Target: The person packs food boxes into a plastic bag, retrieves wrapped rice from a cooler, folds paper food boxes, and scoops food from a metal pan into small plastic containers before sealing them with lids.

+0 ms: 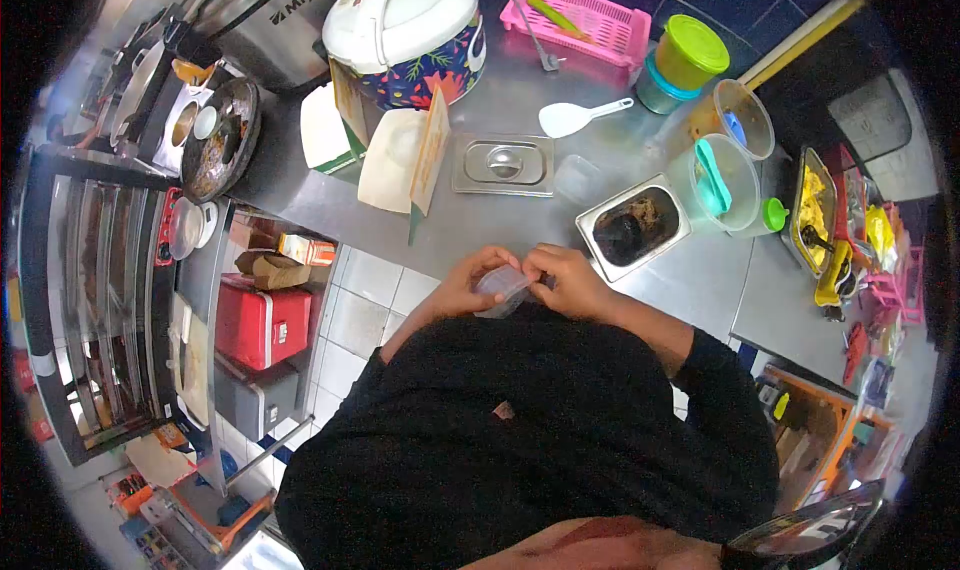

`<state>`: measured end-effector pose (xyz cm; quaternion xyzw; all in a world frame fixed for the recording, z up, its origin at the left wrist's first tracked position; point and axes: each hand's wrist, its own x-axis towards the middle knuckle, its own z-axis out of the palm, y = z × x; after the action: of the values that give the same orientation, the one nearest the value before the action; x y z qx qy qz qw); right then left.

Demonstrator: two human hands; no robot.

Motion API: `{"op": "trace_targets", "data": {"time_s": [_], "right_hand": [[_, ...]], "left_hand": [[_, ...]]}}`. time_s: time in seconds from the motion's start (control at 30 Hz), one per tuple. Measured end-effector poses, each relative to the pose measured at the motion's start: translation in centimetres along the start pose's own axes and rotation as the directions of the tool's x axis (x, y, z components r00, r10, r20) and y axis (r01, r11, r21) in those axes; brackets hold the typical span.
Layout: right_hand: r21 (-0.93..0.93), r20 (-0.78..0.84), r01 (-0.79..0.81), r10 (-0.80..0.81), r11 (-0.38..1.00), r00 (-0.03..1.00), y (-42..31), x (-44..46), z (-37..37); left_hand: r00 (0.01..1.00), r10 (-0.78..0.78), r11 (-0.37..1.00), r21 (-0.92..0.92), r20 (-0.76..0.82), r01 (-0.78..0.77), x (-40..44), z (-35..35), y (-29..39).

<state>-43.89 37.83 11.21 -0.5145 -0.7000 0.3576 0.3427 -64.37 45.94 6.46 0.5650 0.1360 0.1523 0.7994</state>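
A small clear plastic container [503, 284] is held close to my body at the counter's front edge. My left hand [468, 286] wraps its fingers around the container's left side. At its right edge, my right hand [572, 282] pinches with thumb and fingers closed. Just beyond my right hand stands a steel food pan [598, 254] with dark brown contents. A second clear plastic piece [578, 178] lies on the counter, between that pan and a steel lid with a round handle [505, 185].
The steel counter [480, 225] carries opened paper boxes [388, 165], a floral rice container [405, 30], a white rice paddle [585, 118], a pink basket [575, 25] and clear tubs [740, 195]. At right stands a tray of yellow food [815, 205]; at left, a pan [235, 130].
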Motion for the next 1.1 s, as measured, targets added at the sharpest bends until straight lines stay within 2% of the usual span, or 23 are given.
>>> {"op": "trace_targets", "data": {"time_s": [0.07,0.17,0.27,0.37,0.47,0.5,0.57,0.6,0.63,0.7,0.77,0.8,0.83,0.9,0.97,1.03,1.07,1.1], "right_hand": [[-0.084,0.027,0.066,-0.064,0.994,0.998,-0.4,1.0,-0.4],[-0.186,0.097,0.177,-0.161,0.966,0.982,-0.2,2.5,-0.7],[-0.197,0.152,0.097,-0.067,0.976,0.986,-0.1,5.0,-3.7],[-0.373,0.359,0.078,0.066,0.924,0.931,3.8,7.3,-4.8],[-0.509,0.397,-0.005,0.239,0.861,0.886,5.3,9.9,-5.3],[-0.510,0.367,0.006,0.211,0.860,0.906,5.6,11.2,-6.3],[-0.513,0.311,0.030,0.154,0.858,0.938,6.7,14.6,-9.2],[-0.456,0.237,-0.019,0.142,0.890,0.961,9.0,16.9,-11.0],[-0.392,0.161,-0.061,0.134,0.918,0.978,11.6,19.4,-13.2],[-0.498,-0.158,-0.205,0.144,0.843,0.977,14.5,23.7,-17.4],[-0.459,-0.465,-0.388,0.156,0.799,0.871,20.8,27.3,-21.0],[-0.450,-0.494,-0.439,0.193,0.778,0.848,23.6,28.5,-22.6],[-0.439,-0.522,-0.487,0.227,0.755,0.822,26.1,29.6,-24.1],[-0.504,-0.519,-0.417,0.120,0.756,0.846,30.8,31.4,-26.2],[-0.644,-0.421,-0.171,-0.158,0.746,0.893,35.0,32.5,-27.3],[-0.825,-0.202,-0.143,-0.049,0.547,0.978,37.5,34.0,-28.3],[-0.863,-0.128,-0.140,0.057,0.485,0.990,36.6,34.6,-28.1],[-0.898,-0.053,-0.118,0.162,0.424,0.985,35.7,35.1,-27.9]], "left_hand": [[0.992,0.093,0.993,0.079,-0.081,-0.087,0.0,-0.2,0.2],[0.906,0.278,0.911,0.387,-0.320,-0.142,-0.3,-2.5,-2.1],[0.818,0.097,0.988,-0.044,-0.566,-0.148,-0.7,-4.0,-3.4],[0.828,-0.071,0.943,-0.308,-0.556,-0.126,0.4,-3.7,-5.0],[0.767,0.107,0.993,0.114,-0.632,-0.045,2.0,-3.4,-7.8],[0.733,0.218,0.948,0.320,-0.644,-0.001,2.1,-3.5,-8.0],[0.670,0.436,0.736,0.666,-0.601,0.119,2.3,-3.3,-7.9],[0.589,0.450,0.736,0.652,-0.671,0.180,2.6,-2.9,-8.0],[0.574,0.471,0.684,0.689,-0.670,0.242,2.7,-2.8,-7.8],[0.544,0.515,0.564,0.740,-0.662,0.367,2.7,-3.0,-7.4],[0.459,0.509,0.679,0.668,-0.728,0.305,2.8,-3.1,-8.0],[0.415,0.502,0.729,0.629,-0.759,0.269,2.8,-3.1,-8.3],[0.417,0.523,0.704,0.653,-0.743,0.279,2.5,-3.1,-8.6],[0.420,0.569,0.648,0.700,-0.707,0.300,2.0,-3.4,-9.2],[0.312,0.579,0.696,0.656,-0.753,0.292,2.4,-3.1,-10.0],[0.355,0.608,0.668,0.699,-0.710,0.253,1.7,-3.4,-10.9],[0.378,0.618,0.655,0.717,-0.689,0.236,1.8,-3.8,-11.1],[0.361,0.613,0.674,0.704,-0.703,0.224,2.4,-3.9,-10.1]]}}
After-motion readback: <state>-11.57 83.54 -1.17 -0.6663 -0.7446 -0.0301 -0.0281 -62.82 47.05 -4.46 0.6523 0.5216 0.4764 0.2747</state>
